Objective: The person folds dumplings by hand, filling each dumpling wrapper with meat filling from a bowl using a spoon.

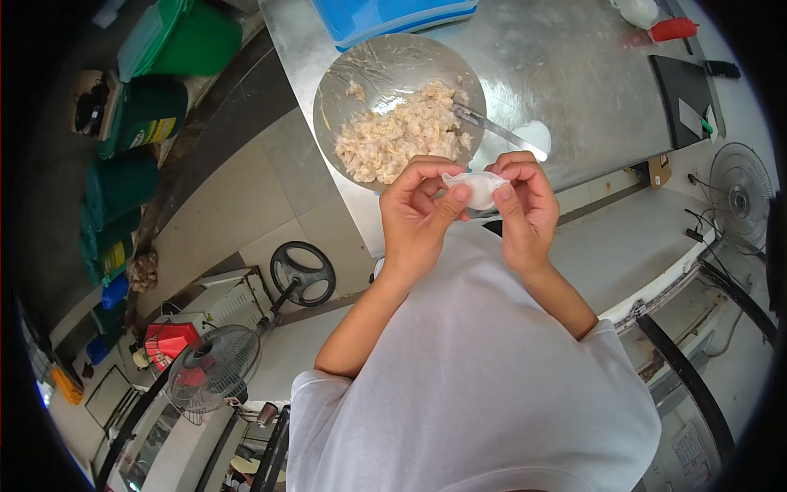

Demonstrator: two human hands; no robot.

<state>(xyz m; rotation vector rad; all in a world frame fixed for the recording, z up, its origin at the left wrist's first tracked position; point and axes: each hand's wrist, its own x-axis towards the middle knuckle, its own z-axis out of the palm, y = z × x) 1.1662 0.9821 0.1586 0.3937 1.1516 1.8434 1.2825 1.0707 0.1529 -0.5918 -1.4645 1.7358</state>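
Between my two hands I hold a white dumpling (477,190), its thin wrapper folded over. My left hand (422,209) pinches one end with thumb and fingers. At the other end, the thumb and fingers of my right hand (525,205) press the wrapper. Just beyond my hands stands a wide metal bowl (332,90) with pale, chunky filling (393,135) in it. A flat metal spatula (500,131) leans in the filling, its handle over the bowl's rim. Beside the bowl lies a small stack of round white wrappers (534,138), partly behind the handle.
The bowl rests on a steel table (574,82), near its left edge. A blue plastic container (393,18) is behind it. A red bottle (674,30) and a black board (684,98) lie far right. Green bins (184,41) and a standing fan (215,369) are to the left.
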